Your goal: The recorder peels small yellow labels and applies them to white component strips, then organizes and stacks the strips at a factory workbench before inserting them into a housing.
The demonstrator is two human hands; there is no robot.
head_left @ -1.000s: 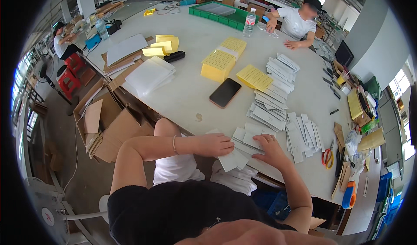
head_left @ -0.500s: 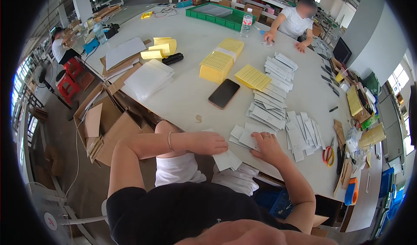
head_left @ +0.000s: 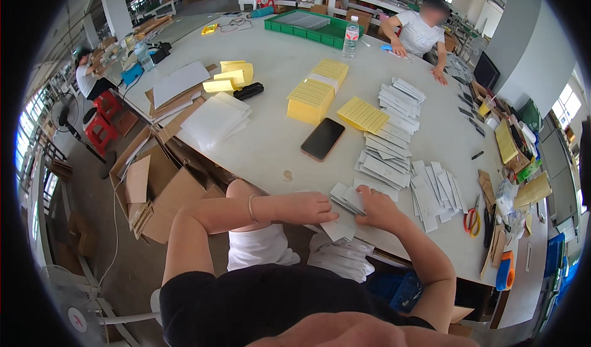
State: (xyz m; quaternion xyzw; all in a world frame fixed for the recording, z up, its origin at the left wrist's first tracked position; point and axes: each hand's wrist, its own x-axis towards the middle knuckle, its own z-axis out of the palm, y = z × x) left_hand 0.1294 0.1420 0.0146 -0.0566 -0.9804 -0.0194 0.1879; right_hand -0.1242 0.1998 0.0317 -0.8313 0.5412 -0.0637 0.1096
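The right hand (head_left: 377,208) has its fingers curled together, pinching a small stack of white paper slips (head_left: 346,198) at the near table (head_left: 271,137) edge. Just left, the left hand (head_left: 306,208) lies flat with fingers together on a white slip (head_left: 340,229). Farther off lies a phone (head_left: 322,139).

Dark phone screen (head_left: 322,139) mid-table — yellow label sheets (head_left: 362,114) just beyond.

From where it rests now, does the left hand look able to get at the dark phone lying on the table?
Probably yes. The left hand rests on white cards at the table's near edge, and the phone lies straight ahead of it with only bare tabletop between them.
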